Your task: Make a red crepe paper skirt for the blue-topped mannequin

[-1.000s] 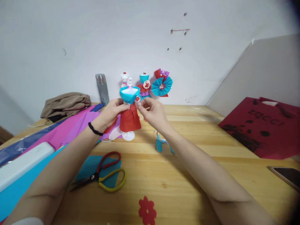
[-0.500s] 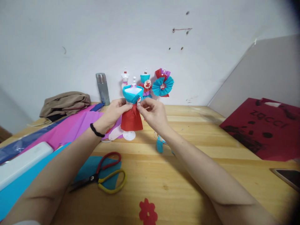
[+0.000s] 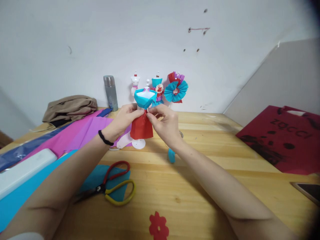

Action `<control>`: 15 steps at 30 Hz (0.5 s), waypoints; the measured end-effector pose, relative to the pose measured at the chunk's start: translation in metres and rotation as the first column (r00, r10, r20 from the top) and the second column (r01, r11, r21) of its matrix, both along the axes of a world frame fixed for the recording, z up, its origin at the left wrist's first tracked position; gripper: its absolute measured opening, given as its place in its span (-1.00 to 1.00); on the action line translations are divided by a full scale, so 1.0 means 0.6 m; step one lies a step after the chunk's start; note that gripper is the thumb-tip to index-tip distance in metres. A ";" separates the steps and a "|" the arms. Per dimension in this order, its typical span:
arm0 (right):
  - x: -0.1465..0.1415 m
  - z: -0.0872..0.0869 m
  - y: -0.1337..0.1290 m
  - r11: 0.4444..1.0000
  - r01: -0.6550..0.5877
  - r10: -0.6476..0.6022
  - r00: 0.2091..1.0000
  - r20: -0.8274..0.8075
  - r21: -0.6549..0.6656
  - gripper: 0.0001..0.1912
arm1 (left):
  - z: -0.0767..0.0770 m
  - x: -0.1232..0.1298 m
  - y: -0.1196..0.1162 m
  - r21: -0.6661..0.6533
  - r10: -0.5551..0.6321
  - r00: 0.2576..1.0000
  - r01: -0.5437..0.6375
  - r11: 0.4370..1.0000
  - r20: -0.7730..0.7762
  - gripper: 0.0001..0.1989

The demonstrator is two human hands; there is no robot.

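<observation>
Steadying the mannequin point(image 3: 146, 94), the left hand point(image 3: 125, 119) grips while the right hand point(image 3: 165, 122) pinches the fitted red skirt point(image 3: 141, 129), blue collar point(image 3: 141, 100) on, waist perhaps unfinished.

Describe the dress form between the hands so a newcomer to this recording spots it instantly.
Start at the wooden table. Near its far edge, between the left hand and right hand, is a small dress form. Unlike the three figures behind it, it wears a broad, flaring blue collar above a red skirt.

A craft workspace is suggested by scissors point(image 3: 100, 189) and coloured sheets point(image 3: 83, 136). Miniature dress forms point(image 3: 143, 100) are also seen.
</observation>
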State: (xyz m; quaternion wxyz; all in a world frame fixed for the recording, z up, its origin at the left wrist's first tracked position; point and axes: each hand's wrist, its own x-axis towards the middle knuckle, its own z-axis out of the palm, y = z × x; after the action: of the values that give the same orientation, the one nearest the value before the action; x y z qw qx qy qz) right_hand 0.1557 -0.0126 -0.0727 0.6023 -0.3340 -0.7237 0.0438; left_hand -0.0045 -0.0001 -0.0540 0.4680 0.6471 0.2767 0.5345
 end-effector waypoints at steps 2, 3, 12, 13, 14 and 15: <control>0.000 0.000 0.000 1.000 -0.015 0.015 1.000 -0.010 -0.003 -0.90 | -0.001 0.002 -0.001 0.004 -0.015 1.000 0.015 1.000 0.014 -0.63; -0.001 0.000 0.000 1.000 -0.022 0.022 1.000 -0.019 -0.006 -0.90 | -0.001 0.003 -0.002 0.006 -0.018 1.000 0.018 1.000 0.017 -0.63; -0.004 0.002 0.001 0.991 -0.075 0.060 0.989 -0.134 -0.114 -0.93 | -0.001 0.007 -0.010 0.042 0.040 0.998 -0.038 0.998 -0.042 -0.75; -0.004 0.002 0.000 0.989 -0.077 0.060 0.989 -0.132 -0.125 -0.93 | -0.001 0.008 -0.009 0.039 0.051 0.998 -0.050 0.998 -0.046 -0.75; -0.005 0.002 0.000 0.988 -0.079 0.062 0.990 -0.126 -0.132 -0.94 | -0.001 0.008 -0.009 0.035 0.061 0.997 -0.059 0.998 -0.045 -0.75; -0.005 0.002 -0.001 0.988 -0.081 0.065 0.991 -0.117 -0.135 -0.94 | -0.002 0.007 -0.008 0.030 0.063 0.997 -0.062 0.998 -0.040 -0.75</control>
State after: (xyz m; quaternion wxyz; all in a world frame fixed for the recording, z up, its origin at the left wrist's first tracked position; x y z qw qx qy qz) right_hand 0.1530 -0.0129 -0.0715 0.6154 -0.3454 -0.6955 0.1351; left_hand 0.0000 -0.0050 -0.0554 0.4358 0.6557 0.2987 0.5393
